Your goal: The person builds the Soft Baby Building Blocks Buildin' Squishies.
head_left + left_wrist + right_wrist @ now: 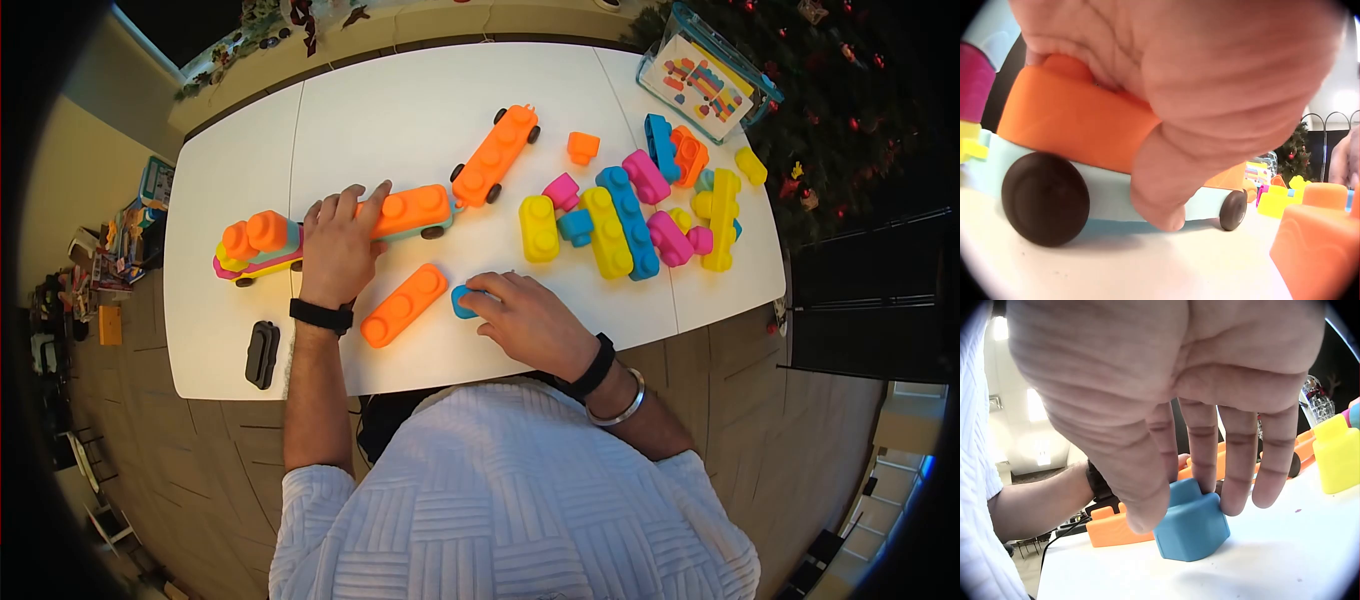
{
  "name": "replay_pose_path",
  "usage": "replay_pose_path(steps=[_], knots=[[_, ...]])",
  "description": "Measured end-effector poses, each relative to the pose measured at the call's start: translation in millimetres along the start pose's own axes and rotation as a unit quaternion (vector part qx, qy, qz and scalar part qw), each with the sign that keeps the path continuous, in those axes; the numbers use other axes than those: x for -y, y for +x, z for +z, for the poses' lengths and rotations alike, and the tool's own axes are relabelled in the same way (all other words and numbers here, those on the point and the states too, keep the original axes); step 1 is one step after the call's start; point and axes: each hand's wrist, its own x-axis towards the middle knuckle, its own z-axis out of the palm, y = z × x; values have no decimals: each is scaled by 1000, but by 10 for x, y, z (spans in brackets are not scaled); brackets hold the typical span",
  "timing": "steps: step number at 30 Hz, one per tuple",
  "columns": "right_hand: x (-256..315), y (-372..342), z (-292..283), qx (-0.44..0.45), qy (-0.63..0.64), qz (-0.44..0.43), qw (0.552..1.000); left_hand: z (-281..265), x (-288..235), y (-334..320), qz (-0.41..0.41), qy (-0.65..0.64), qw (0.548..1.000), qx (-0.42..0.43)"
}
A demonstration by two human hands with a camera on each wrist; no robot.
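Note:
My left hand (338, 250) grips the middle train car, its palm over the long orange block (1079, 119) and its thumb against the side of the light-blue wheeled base (1107, 190). Between the thumb and fingers of my right hand (530, 318) is a small blue block (1190, 526), pinched close over the table. A loose three-stud orange block (404, 306) lies between the two hands. At the left stands the train's front car (268, 238), with orange blocks on top. An orange car (495, 155) with dark wheels extends from the middle car's far end.
On the white table's (420, 95) right side lie several yellow, pink, blue and orange blocks, among them a long blue one (628, 222). A clear box (700, 85) with a picture card stands at the back right corner. Near the front left edge lies a black case (262, 354).

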Motion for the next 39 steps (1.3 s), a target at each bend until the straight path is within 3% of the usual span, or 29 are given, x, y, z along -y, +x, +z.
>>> replay_pose_path(steps=[10,16,19,20,22,23,26,34,36,39], knots=[[6,-21,-41,4,9,20,1000,-8,23,-32,23,-77,997,-5],[-93,-108,-157,-5,7,29,1000,-361,-193,-320,4,-139,986,-97],[-115,-79,-225,-16,17,58,998,-506,-287,-488,-6,-302,952,-41],[-113,-60,-211,-19,23,50,998,-519,-316,-515,-7,-303,952,-42],[-63,-6,-167,-21,32,42,998,-538,-379,-559,77,-317,945,25],[-22,39,-136,-3,48,41,998,-491,-482,-559,101,-319,942,9],[1,80,-96,9,63,48,997,-430,-750,-526,109,-314,941,60],[-146,-120,-372,-49,40,58,996,-209,-966,-455,113,-190,973,72],[-201,-177,-402,-65,23,72,995,-109,-965,-448,152,-168,971,72],[-189,-227,-457,-76,39,71,994,-371,-885,-391,139,-215,966,40]])
